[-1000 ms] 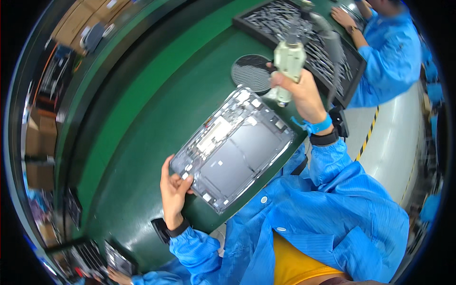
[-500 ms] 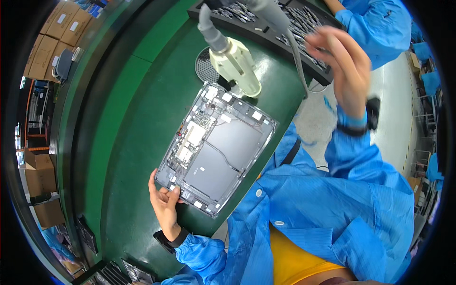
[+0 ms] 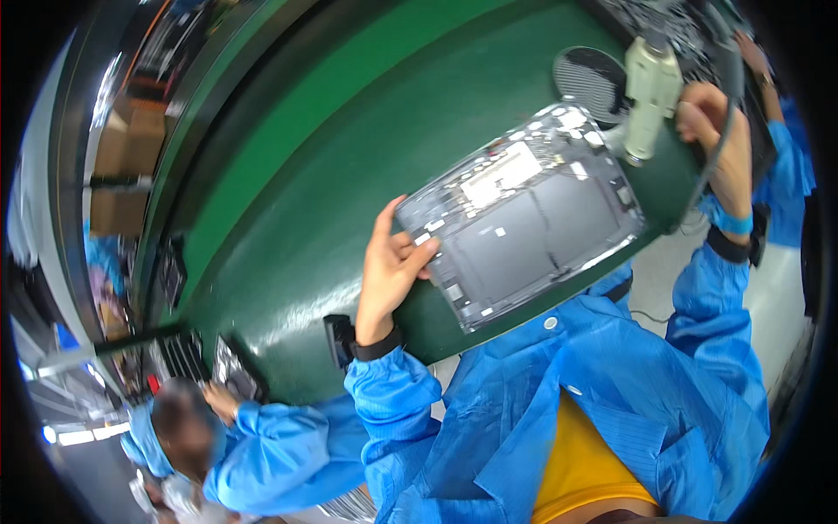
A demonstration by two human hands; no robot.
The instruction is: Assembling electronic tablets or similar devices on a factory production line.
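Observation:
My left hand (image 3: 397, 266) grips an opened tablet (image 3: 524, 223) at its left corner, thumb on top and fingers at the edge. The tablet's inside faces up, showing a dark flat battery (image 3: 502, 249) and a board with a pale shield (image 3: 502, 175). It lies tilted over the green bench, and its underside is hidden. A pale green nozzle (image 3: 650, 100) on a grey hose hangs past its far right corner. Just right of that nozzle is my right hand (image 3: 716, 122), its fingers curled in. A grey hose passes in front of it, and anything inside the fingers is hidden.
A round black mesh disc (image 3: 592, 83) stands behind the nozzle on the green bench (image 3: 332, 201). Dark trays of small parts (image 3: 620, 16) fill the far right. Co-workers in blue sleeves (image 3: 279, 458) are at the lower left and far right. Cardboard boxes (image 3: 122, 210) stand at left.
The view has swung left, bringing a co-worker in at the lower left. My right hand has come down from its raised position to beside the nozzle. My left hand keeps hold of the tablet.

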